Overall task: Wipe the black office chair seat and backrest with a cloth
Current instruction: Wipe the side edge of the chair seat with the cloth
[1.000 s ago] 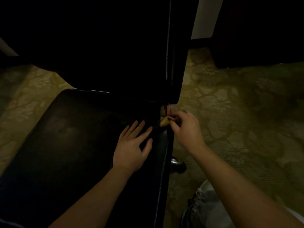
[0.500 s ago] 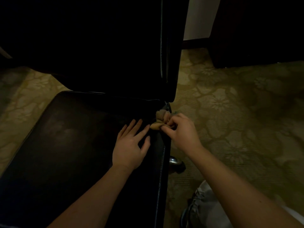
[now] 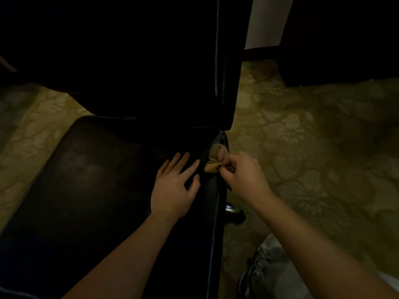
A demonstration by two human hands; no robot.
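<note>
The black office chair seat [image 3: 90, 182] fills the lower left of the dim head view, and its upright backrest [image 3: 140, 61] rises behind it. My left hand [image 3: 174, 186] lies flat on the seat near its right edge, fingers spread. My right hand [image 3: 244, 173] pinches a small bunched tan cloth [image 3: 212, 162] against the seat's right rear corner, just below the backrest's lower corner. The cloth sits between my two hands, close to my left fingertips.
Patterned olive carpet [image 3: 313, 147] surrounds the chair. A chrome chair-base part [image 3: 232, 209] shows under the seat's right edge. Dark furniture [image 3: 345, 39] stands at the back right beside a pale wall strip [image 3: 265, 20]. My grey-clothed knee [image 3: 269, 275] is at bottom right.
My right hand has drawn the cloth out from the gap under the backrest and slid it a little forward along the seat's right edge. My left hand stays flat on the seat.
</note>
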